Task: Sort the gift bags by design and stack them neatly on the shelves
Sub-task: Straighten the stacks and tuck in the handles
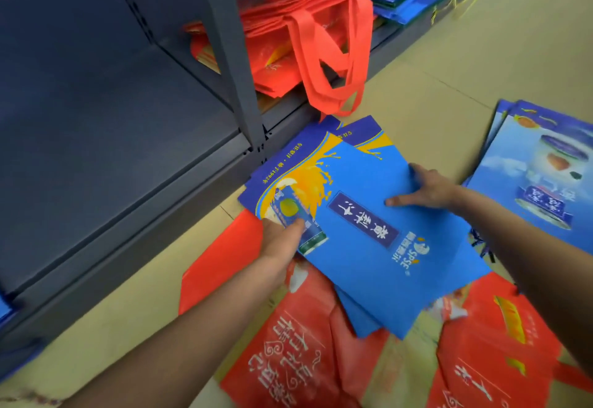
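Flat, glossy blue gift bag (369,215), orange splash print, lies on the cardboard floor (449,71) against the shelf's front edge (160,208); left hand (282,237) pinches its edge, right hand (426,188) presses flat, fingers spread.

Matt blue gift bags (369,215) lie beside a smooth grey metal shelf (128,157).
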Action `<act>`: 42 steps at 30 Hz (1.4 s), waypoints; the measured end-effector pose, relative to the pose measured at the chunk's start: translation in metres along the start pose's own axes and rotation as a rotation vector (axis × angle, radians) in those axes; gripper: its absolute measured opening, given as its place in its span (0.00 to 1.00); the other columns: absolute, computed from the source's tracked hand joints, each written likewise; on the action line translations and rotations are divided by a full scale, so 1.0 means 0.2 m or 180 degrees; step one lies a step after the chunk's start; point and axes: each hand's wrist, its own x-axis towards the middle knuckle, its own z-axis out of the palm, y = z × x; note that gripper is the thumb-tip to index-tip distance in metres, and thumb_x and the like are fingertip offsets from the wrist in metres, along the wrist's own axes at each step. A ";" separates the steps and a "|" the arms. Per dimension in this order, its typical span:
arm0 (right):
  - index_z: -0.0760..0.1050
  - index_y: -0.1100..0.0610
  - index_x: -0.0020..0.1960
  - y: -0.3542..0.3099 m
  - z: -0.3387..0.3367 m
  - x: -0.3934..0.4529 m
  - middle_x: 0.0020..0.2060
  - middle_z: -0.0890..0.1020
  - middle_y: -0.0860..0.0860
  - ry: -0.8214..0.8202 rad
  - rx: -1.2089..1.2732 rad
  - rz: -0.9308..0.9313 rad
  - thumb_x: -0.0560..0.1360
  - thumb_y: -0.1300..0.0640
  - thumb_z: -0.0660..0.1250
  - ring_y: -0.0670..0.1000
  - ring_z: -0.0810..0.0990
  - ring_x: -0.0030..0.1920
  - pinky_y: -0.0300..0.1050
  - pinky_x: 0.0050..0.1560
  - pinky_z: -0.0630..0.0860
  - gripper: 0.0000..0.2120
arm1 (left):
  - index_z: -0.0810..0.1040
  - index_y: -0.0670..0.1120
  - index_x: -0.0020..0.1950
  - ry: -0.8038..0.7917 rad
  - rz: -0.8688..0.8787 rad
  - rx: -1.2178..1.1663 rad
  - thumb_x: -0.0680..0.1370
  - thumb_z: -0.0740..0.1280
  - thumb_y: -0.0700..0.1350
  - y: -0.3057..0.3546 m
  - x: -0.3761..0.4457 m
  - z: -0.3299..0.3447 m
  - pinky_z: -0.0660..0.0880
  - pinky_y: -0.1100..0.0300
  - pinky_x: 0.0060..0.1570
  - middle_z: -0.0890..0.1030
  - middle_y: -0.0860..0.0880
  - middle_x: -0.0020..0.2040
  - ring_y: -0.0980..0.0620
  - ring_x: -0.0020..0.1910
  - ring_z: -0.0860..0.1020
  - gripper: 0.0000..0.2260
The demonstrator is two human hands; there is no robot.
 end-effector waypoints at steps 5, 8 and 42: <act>0.48 0.54 0.76 0.08 0.22 -0.29 0.67 0.63 0.60 -0.0107 0.0272 0.0092 0.68 0.45 0.73 0.57 0.63 0.69 0.44 0.66 0.61 0.47 | 0.56 0.42 0.74 0.0102 -0.0237 0.0497 0.70 0.68 0.55 0.14 -0.13 0.07 0.68 0.45 0.64 0.63 0.41 0.71 0.41 0.67 0.67 0.39; 0.50 0.51 0.76 0.12 0.36 -0.45 0.65 0.67 0.52 0.0028 0.1027 0.0084 0.68 0.51 0.74 0.51 0.67 0.66 0.42 0.63 0.64 0.46 | 0.65 0.43 0.69 0.0403 -0.0171 0.0779 0.70 0.68 0.57 0.11 -0.16 0.01 0.70 0.46 0.61 0.69 0.40 0.66 0.39 0.62 0.70 0.32; 0.39 0.52 0.77 -1.11 0.42 -0.26 0.74 0.49 0.54 -0.0571 -0.0627 -0.1894 0.64 0.48 0.77 0.54 0.49 0.75 0.42 0.71 0.50 0.57 | 0.42 0.46 0.77 0.0511 0.0759 0.1423 0.56 0.70 0.73 0.15 -0.34 -1.23 0.57 0.49 0.72 0.56 0.40 0.75 0.42 0.74 0.56 0.61</act>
